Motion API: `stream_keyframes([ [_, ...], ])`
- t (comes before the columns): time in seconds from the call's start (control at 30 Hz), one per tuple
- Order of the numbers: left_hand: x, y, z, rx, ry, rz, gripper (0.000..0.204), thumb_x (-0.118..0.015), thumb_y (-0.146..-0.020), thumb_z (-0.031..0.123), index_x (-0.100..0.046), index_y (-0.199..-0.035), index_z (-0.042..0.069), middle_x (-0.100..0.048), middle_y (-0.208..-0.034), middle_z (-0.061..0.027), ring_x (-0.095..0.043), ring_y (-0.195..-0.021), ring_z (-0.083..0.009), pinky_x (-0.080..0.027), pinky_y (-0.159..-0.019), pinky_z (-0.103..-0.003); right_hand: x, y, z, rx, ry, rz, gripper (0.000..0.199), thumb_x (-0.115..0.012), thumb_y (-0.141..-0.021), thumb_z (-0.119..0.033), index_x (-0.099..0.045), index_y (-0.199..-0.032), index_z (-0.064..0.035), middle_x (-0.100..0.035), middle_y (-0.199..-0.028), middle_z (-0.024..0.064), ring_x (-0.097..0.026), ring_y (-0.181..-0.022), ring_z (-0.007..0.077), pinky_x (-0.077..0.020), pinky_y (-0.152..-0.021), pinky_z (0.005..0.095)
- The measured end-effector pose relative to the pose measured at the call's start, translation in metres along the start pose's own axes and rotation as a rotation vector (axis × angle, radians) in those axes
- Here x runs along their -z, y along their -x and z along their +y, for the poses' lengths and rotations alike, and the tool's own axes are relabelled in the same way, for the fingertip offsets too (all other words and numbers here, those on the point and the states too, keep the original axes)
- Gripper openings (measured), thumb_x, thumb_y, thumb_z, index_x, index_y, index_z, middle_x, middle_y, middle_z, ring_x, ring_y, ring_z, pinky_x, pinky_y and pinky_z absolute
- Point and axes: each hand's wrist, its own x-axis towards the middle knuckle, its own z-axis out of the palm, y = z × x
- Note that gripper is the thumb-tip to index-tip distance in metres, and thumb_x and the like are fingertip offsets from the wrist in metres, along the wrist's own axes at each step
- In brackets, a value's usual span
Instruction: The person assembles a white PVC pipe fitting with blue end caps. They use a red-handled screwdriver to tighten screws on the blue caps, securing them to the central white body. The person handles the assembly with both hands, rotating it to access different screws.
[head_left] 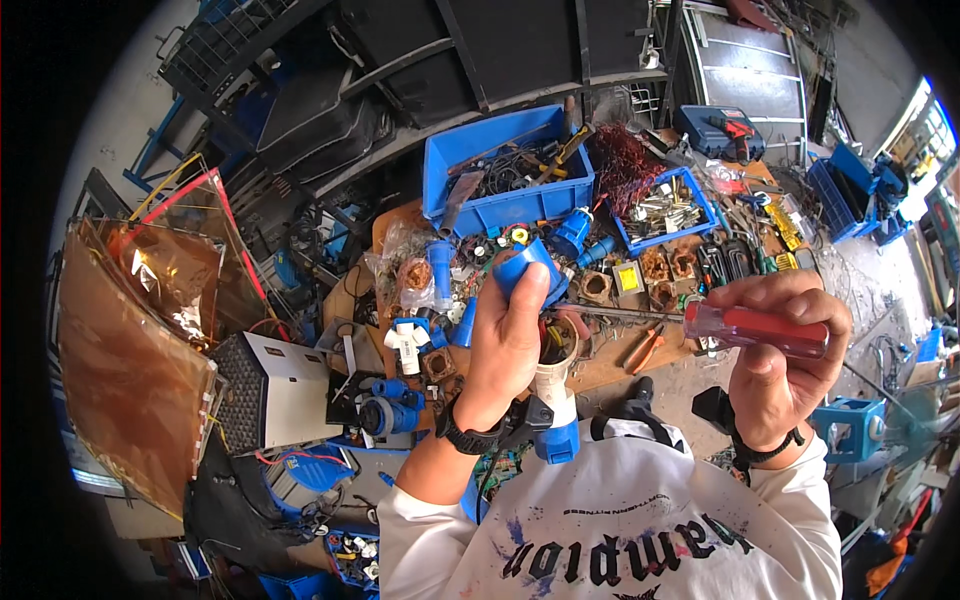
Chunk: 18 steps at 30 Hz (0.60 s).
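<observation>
My left hand [508, 335] is closed round a blue plastic plug housing [530, 272], its thumb along the side. My right hand [785, 360] grips a screwdriver [755, 330] by its clear red handle. The screwdriver's thin shaft runs left toward the blue housing; whether its tip touches the housing I cannot tell. Just below and right of my left hand is a white-and-blue industrial connector [556, 400] with an open round end; what supports it is hidden. A similar white connector piece [407, 345] lies on the cluttered bench to the left.
A blue bin [510, 208] of cables and tools stands at the back, beside a smaller blue tray [665, 215] of metal pins. Orange-handled pliers [643, 350] lie near the bench's front edge. A drill [738, 135] rests by a blue case. Brown panels [135, 360] lean at the left.
</observation>
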Motion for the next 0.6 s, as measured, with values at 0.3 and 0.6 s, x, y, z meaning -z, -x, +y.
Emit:
stream_keyframes([
  [0.3, 0.008, 0.003, -0.005, 0.009, -0.032, -0.029, 0.043, -0.049, -0.097, 0.042, -0.052, -0.107, 0.001, -0.059, -0.079, -0.0108, -0.064, -0.058, -0.0223, -0.051, -0.051, -0.029, 0.004, -0.004, -0.009, -0.077, 0.064, -0.061, 0.035, -0.073, -0.083, -0.010, -0.048, -0.105, -0.0023, -0.062, -0.102, 0.0207, -0.066, -0.091, 0.0284, -0.0561, -0.078, 0.0386],
  [0.6, 0.008, 0.010, -0.001, 0.049, 0.075, -0.029, 0.025, -0.056, -0.098, 0.030, -0.054, -0.100, 0.005, -0.054, -0.087, 0.0028, -0.047, -0.078, -0.0046, -0.042, -0.070, -0.021, 0.004, -0.002, -0.013, -0.155, -0.023, -0.072, 0.032, -0.072, -0.084, -0.006, -0.047, -0.104, -0.0010, -0.063, -0.105, 0.0248, -0.065, -0.093, 0.0286, -0.0541, -0.083, 0.0407],
])
